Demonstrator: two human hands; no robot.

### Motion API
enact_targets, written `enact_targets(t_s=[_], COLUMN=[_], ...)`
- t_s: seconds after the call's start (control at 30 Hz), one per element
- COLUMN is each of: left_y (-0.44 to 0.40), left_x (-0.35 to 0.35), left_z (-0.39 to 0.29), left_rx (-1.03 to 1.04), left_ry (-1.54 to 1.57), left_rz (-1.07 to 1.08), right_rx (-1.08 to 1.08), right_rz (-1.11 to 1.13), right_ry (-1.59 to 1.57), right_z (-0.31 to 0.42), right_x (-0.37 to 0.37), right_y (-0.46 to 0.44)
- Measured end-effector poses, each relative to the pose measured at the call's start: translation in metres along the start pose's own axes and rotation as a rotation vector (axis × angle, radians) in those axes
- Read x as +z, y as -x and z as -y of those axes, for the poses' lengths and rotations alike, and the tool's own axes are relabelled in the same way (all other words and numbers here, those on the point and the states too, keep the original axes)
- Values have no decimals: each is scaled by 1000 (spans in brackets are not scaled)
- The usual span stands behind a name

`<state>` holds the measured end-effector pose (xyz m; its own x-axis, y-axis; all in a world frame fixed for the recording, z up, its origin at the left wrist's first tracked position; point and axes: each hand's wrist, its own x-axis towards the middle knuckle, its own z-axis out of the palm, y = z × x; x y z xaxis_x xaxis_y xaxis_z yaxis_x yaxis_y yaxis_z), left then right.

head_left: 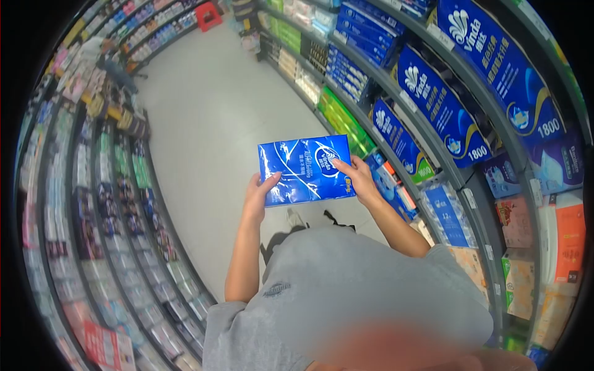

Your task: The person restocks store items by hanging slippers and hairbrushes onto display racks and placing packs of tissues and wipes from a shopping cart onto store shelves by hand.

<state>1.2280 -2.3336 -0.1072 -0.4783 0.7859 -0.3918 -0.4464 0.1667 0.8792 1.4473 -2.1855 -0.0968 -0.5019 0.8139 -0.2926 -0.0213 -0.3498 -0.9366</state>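
Between my two hands is a blue Vinda tissue pack in shiny plastic wrap, held out in front of my body above the floor. My left hand grips its left edge, thumb on top and the other fingers hidden underneath. On the right side, my right hand holds the pack with the thumb pressed near the round white logo. White lettering on the pack runs sideways. The underside of the pack is out of sight.
Shelves of large blue Vinda packs and other paper goods line the right. Small packaged goods fill the left shelves. A grey floor aisle runs between them. At the far end stands a red stool.
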Motion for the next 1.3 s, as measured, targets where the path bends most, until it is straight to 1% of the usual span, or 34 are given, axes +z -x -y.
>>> enact_targets(t_s=[0.07, 0.1, 0.2, 0.23, 0.3, 0.37, 0.4, 0.43, 0.47, 0.57, 0.63, 0.67, 0.73, 0.77, 0.83, 0.87, 0.93, 1.0, 1.03, 1.17, 1.27, 1.3], left_y=[-38, -57, -105, -119, -145, -176, -188, -203, -222, -277, -331, -361, -407, -433, -472, -495, -536, -562, -576, -619, -644, -652], left_x=[-2, -4, -16, -20, -29, -44, -49, -53, -59, -61, -62, -59, -49, -35, -12, 0, 33, 70, 90, 173, 235, 257], left_z=[-38, -52, -77, -77, -71, -60, -64, -69, -72, -111, -142, -159, -208, -236, -287, -311, -354, -389, -403, -444, -461, -464], left_rx=[14, 46, 84, 81, 8, -59, -76, -89, -103, -111, -49, 18, 105, 131, 286, 301, 404, 444, 465, 501, 488, 508], left_ry=[-22, -21, -41, -52, -6, 24, 37, 54, 38, -44, -154, -204, -286, -283, -292, -358, -340, -328, -323, -281, -279, -245], left_rz=[35, 63, 99, 102, 75, 84, 91, 101, 63, 55, 98, 138, 226, 243, 337, 361, 512, 623, 675, 910, 1064, 1151], right_rx=[-79, -85, -174, -170, -69, -26, 12, -2, 5, 40, -62, -131, -242, -314, -497, -531, -664, -722, -735, -913, -966, -977], right_rz=[-30, -39, -49, -54, -76, -82, -79, -59, -70, -99, -56, -67, -85, -102, -91, -89, -165, -244, -285, -487, -667, -720], right_ry=[-7, -6, -98, -122, -75, -73, -61, -76, -84, -95, -134, -111, -165, -187, -170, -175, -160, -143, -122, -19, 73, 90], right_z=[16, 22, 25, 26, 18, 10, 8, 3, 1, 14, 26, 28, 59, 81, 131, 152, 192, 230, 247, 299, 336, 345], right_x=[18, 26, 47, 53, 55, 61, 65, 71, 76, 95, 103, 105, 117, 120, 123, 120, 116, 108, 101, 70, 57, 53], right_y=[-33, -48, -88, -100, -130, -158, -174, -192, -210, -262, -310, -338, -382, -410, -449, -467, -498, -509, -510, -508, -491, -487])
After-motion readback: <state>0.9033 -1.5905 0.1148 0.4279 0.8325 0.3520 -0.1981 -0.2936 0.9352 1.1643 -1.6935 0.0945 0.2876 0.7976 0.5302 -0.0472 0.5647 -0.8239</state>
